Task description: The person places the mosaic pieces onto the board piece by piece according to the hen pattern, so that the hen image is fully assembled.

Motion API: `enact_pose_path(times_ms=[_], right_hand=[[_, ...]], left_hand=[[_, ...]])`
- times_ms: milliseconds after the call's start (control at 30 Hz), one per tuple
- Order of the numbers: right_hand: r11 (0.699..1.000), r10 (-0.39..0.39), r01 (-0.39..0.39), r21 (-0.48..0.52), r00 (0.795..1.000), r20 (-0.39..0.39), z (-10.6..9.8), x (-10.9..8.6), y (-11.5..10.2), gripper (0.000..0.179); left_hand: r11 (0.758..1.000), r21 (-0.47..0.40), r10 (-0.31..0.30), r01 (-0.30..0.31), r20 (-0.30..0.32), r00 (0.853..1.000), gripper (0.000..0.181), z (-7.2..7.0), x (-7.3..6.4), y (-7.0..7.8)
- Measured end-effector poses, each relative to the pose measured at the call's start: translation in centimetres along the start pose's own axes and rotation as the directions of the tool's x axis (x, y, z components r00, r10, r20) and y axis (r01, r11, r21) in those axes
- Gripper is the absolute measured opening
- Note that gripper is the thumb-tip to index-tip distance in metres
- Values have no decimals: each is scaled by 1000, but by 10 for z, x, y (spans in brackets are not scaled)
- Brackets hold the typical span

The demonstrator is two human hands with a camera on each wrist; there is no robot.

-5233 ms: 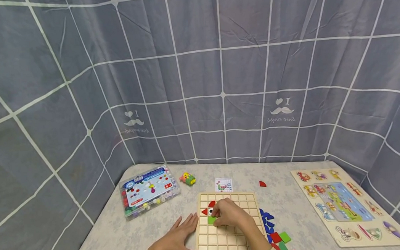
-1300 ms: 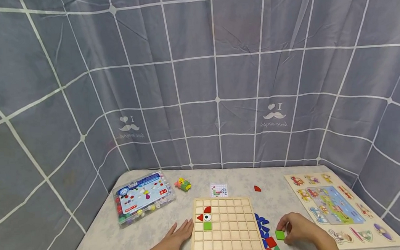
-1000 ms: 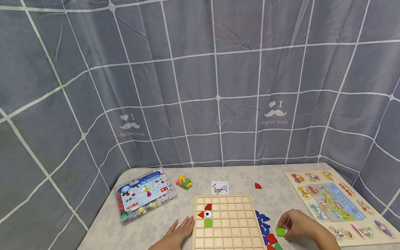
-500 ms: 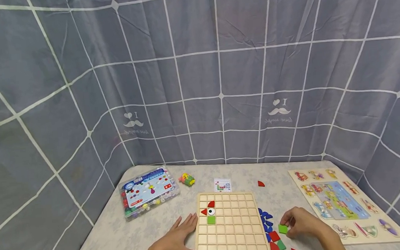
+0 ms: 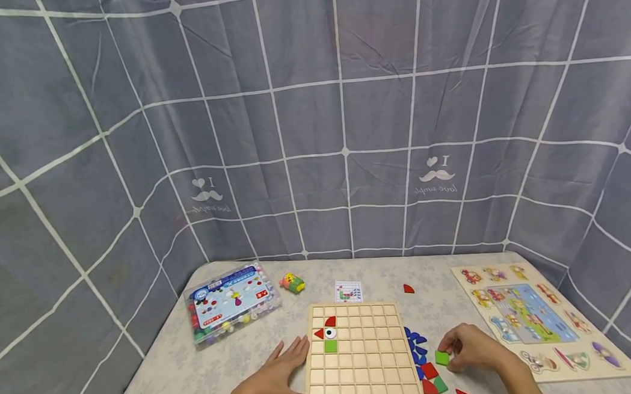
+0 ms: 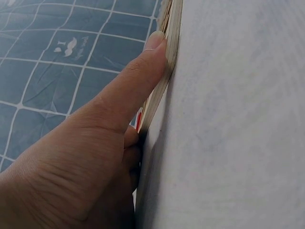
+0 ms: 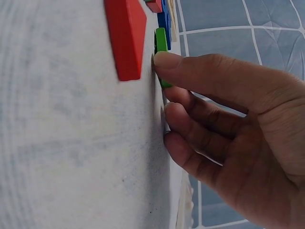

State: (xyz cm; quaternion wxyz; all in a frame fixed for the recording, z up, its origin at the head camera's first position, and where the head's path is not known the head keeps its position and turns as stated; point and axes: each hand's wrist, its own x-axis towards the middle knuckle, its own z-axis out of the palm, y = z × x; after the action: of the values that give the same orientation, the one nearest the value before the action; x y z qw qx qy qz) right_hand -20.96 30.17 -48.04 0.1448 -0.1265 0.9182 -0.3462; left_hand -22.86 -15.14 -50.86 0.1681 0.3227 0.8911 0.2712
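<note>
My left hand (image 5: 275,377) lies with straight, spread fingers along the left side of the gridded wooden board (image 5: 374,362). In the left wrist view the thumb (image 6: 143,71) touches the board's edge. Right of the board, my right hand (image 5: 474,350) pinches a light green square tile (image 5: 441,358) between thumb and fingers, close over the table. The right wrist view shows the thumb on that tile's near side. Near the board's upper left sit a red quarter-circle (image 5: 330,321), a red triangle (image 5: 319,333), a white eye piece (image 5: 330,333) and a green square (image 5: 330,346).
Blue pieces (image 5: 418,350), a red square (image 5: 429,371) and other tiles lie beside the board's right edge. A pattern card (image 5: 348,291), a small toy (image 5: 292,283) and a red quarter-circle (image 5: 408,289) are behind. A bead box (image 5: 234,303) stands left, a picture puzzle (image 5: 590,349) right.
Earlier my right hand was over the green square on the board. It has since moved right to the loose green tile and stays there. My left hand keeps its place at the board's edge.
</note>
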Motion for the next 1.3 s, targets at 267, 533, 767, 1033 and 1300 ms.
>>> enact_pose_path(times_ms=[267, 533, 767, 1033, 1300], right_hand=[[999, -37, 37, -10, 999, -18, -1, 0, -6, 24], [998, -61, 61, -11, 998, -27, 4, 3, -17, 24], [995, -101, 101, -2, 995, -14, 12, 12, -35, 22], [979, -203, 203, 11, 979, -14, 27, 30, -65, 22], [975, -223, 223, 21, 975, 10, 47, 45, -92, 23]], left_hand=[[1000, 17, -3, 3, -11, 1000, 111, 2, 1, -3], [1000, 28, -2, 2, -17, 1000, 112, 1, 0, 0], [1000, 20, 1, 0, -11, 1000, 111, 1, 0, 0], [999, 39, 25, -24, -30, 999, 112, 2, 1, -2], [1000, 19, 18, -18, -23, 1000, 111, 2, -1, -1]])
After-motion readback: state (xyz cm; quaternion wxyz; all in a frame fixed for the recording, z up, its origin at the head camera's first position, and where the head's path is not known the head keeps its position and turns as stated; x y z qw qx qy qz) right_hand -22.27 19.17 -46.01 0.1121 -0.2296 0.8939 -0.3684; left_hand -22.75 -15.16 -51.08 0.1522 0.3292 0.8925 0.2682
